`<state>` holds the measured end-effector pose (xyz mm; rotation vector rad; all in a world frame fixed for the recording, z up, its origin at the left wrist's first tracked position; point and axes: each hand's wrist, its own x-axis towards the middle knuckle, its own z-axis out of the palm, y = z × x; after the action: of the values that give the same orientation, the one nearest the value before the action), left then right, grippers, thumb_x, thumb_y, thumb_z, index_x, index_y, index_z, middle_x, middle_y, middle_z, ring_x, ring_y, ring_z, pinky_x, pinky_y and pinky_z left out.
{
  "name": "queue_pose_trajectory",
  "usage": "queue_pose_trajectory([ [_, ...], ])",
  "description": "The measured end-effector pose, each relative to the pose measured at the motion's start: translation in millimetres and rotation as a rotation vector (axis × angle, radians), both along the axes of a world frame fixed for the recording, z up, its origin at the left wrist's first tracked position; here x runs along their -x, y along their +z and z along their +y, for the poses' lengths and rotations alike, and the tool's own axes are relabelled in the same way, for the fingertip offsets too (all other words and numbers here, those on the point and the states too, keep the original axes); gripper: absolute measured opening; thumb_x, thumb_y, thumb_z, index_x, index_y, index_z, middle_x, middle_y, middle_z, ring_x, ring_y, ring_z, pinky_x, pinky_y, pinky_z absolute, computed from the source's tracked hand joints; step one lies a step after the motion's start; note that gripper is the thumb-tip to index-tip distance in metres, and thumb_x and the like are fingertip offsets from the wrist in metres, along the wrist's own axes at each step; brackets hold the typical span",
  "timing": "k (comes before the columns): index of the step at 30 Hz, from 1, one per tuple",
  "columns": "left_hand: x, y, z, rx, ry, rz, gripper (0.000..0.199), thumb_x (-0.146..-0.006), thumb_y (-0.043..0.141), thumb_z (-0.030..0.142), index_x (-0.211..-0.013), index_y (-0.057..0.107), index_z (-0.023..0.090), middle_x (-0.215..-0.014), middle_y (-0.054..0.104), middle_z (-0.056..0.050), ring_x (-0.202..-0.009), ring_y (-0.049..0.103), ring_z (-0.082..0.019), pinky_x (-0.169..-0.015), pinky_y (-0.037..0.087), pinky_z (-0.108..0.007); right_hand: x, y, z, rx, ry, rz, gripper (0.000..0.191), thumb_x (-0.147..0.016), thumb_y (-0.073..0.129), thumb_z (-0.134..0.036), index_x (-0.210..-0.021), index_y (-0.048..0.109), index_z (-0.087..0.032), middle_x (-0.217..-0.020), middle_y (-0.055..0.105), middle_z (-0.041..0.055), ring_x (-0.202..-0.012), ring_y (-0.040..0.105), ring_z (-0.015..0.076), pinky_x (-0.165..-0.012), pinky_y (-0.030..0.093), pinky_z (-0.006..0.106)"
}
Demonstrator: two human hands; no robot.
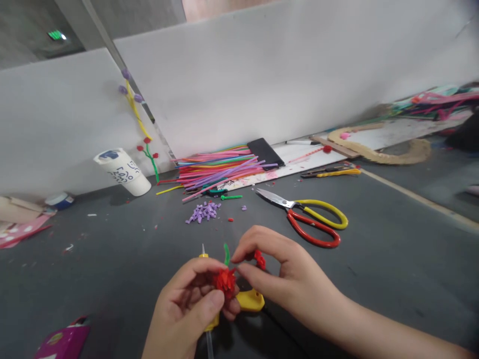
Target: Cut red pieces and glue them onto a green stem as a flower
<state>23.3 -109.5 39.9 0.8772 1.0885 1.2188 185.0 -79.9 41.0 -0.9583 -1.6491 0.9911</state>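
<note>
My left hand (190,304) is closed around a red pompom-like ball (225,283) built of short fuzzy pieces, with a green stem (226,254) rising behind it. Beside the ball, my right hand (275,269) has thumb and index fingertips almost together; whatever is between them is too small to make out. A second red fuzzy piece (259,260) shows between the right fingers, and I cannot tell if it is held. Under both hands lies a yellow glue gun (250,301), partly hidden, its nozzle pointing away from me.
Scissors (292,204) with red and yellow handles lie right of a pile of purple bits (204,212). Behind are colourful pipe cleaners (220,172), a white cup (125,172) and a utility knife (333,172). A purple box (63,341) sits front left. A white partition (262,75) closes the back.
</note>
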Motion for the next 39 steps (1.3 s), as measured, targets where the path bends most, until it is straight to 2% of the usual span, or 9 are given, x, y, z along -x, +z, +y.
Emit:
queue_pose_trajectory([
  [4,-1,-0.7,-1,-0.022,0.000,0.023,0.012,-0.063,0.078,0.022,-0.075,0.075,0.021,-0.059,0.070,0.000,-0.051,0.065,-0.013,-0.050,0.050,-0.018,2,0.3,-1,0.124,0.037,-0.011,0.015,-0.076,0.060,-0.003,-0.070,0.063,-0.016,-0.074,0.060,-0.0011,-0.074,0.056,0.0117,-0.069,0.043,0.021],
  [10,4,-4.8,-1,-0.007,-0.017,0.038,0.012,-0.065,0.077,0.024,-0.076,0.075,0.023,-0.062,0.071,0.001,-0.053,0.065,-0.012,-0.052,0.051,-0.017,4,-1.0,-2,0.110,0.049,-0.013,0.018,-0.078,0.060,-0.003,-0.066,0.060,-0.016,-0.071,0.057,-0.0025,-0.073,0.055,0.0111,-0.068,0.041,0.021],
  [13,9,-7.6,0,-0.020,-0.070,0.044,0.013,-0.068,0.077,0.025,-0.081,0.075,0.024,-0.065,0.072,0.000,-0.056,0.067,-0.013,-0.055,0.053,-0.018,3,-0.8,-2,0.111,0.080,-0.002,0.018,-0.080,0.060,-0.005,-0.066,0.059,-0.017,-0.072,0.057,-0.0025,-0.074,0.054,0.0113,-0.069,0.040,0.021],
  [17,15,-10.5,1,-0.084,-0.138,0.063,0.014,-0.071,0.076,0.024,-0.084,0.076,0.025,-0.069,0.073,-0.001,-0.059,0.068,-0.013,-0.057,0.054,-0.018,2,0.1,-2,0.144,0.127,0.043,0.018,-0.083,0.059,-0.007,-0.067,0.060,-0.016,-0.073,0.057,-0.0025,-0.072,0.054,0.0105,-0.069,0.041,0.021],
  [22,14,-10.8,2,-0.169,-0.116,0.118,0.015,-0.072,0.074,0.022,-0.087,0.075,0.027,-0.068,0.073,0.000,-0.059,0.068,-0.013,-0.057,0.055,-0.017,0,1.4,-2,0.150,0.159,0.054,0.015,-0.084,0.059,-0.009,-0.071,0.062,-0.016,-0.076,0.059,-0.0017,-0.077,0.056,0.0114,-0.072,0.042,0.022],
  [25,15,-10.3,2,-0.314,-0.072,0.231,0.019,-0.074,0.071,0.017,-0.088,0.075,0.028,-0.075,0.073,0.000,-0.063,0.068,-0.012,-0.061,0.056,-0.016,-1,3.3,-3,0.096,0.148,0.075,0.011,-0.082,0.060,-0.009,-0.075,0.064,-0.015,-0.077,0.059,-0.0007,-0.077,0.056,0.0117,-0.072,0.043,0.022],
  [32,26,-16.4,1,-0.873,-0.071,0.578,0.048,-0.069,0.060,-0.008,-0.104,0.069,0.023,-0.101,0.073,-0.004,-0.093,0.069,-0.018,-0.084,0.054,-0.024,-4,4.6,-9,-0.185,0.077,0.050,0.014,-0.077,0.059,-0.001,-0.081,0.066,-0.013,-0.081,0.061,0.0017,-0.078,0.058,0.0104,-0.072,0.046,0.019],
  [35,28,-18.8,2,-0.968,-0.118,0.588,0.055,-0.066,0.058,-0.012,-0.108,0.065,0.022,-0.107,0.071,-0.003,-0.098,0.067,-0.016,-0.086,0.053,-0.022,-5,4.0,-11,-0.297,0.067,0.008,0.014,-0.077,0.059,-0.002,-0.081,0.066,-0.014,-0.080,0.062,0.0028,-0.077,0.058,0.0113,-0.074,0.047,0.021],
  [39,29,-18.6,5,-0.985,-0.111,0.593,0.051,-0.068,0.057,-0.011,-0.107,0.066,0.021,-0.106,0.070,-0.004,-0.098,0.067,-0.017,-0.085,0.054,-0.022,-6,5.8,-12,-0.415,0.032,-0.073,0.015,-0.077,0.057,-0.002,-0.082,0.065,-0.014,-0.080,0.064,0.0039,-0.076,0.058,0.0131,-0.076,0.047,0.026],
])
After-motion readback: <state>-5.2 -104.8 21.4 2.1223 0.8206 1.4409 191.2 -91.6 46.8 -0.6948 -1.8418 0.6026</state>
